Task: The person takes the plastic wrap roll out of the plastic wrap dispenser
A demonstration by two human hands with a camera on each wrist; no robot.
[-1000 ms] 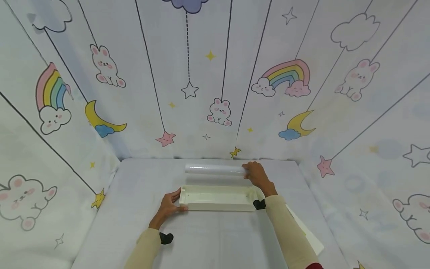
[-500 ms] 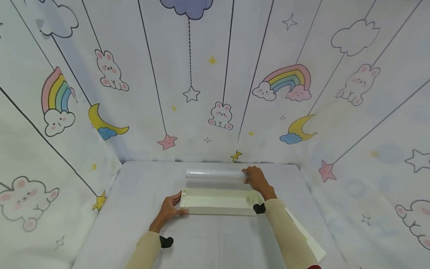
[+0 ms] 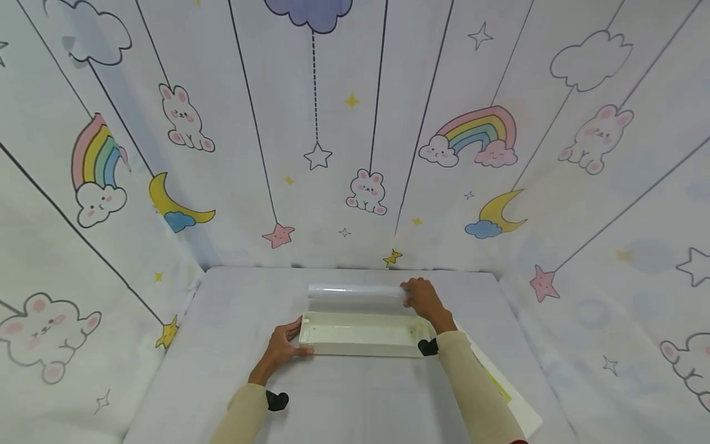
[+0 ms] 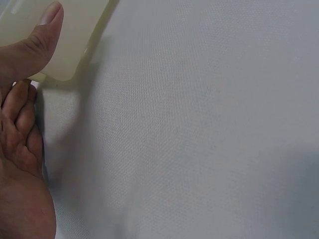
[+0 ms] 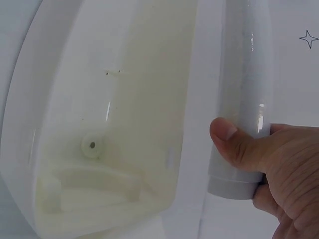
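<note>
A long, shallow cream plastic box point(image 3: 366, 349) with an open top lies crosswise on the table. At its left end my left hand point(image 3: 281, 346) grips it, the thumb on the near wall. In the left wrist view, that thumb point(image 4: 47, 35) presses the box's pale wall point(image 4: 75, 45), with the other fingers curled below. Behind the box, a roll of clear plastic wrap point(image 3: 355, 291) lies nearly parallel to it. My right hand point(image 3: 426, 302) holds the roll by its right end. The right wrist view shows a grey core end point(image 5: 232, 189) sticking out of the wrap roll.
A flat white panel point(image 3: 527, 412) with a yellow-green strip point(image 3: 501, 388) lies partly hidden under the right forearm. The white-covered table point(image 3: 355, 401) meets a cartoon-printed fabric backdrop point(image 3: 333, 203) just behind the roll. More printed fabric rises at both sides.
The head view has tilted a little, so everything sits slightly lower. Both hands keep their holds. More of the panel's yellow-green strip shows beside the right forearm.
</note>
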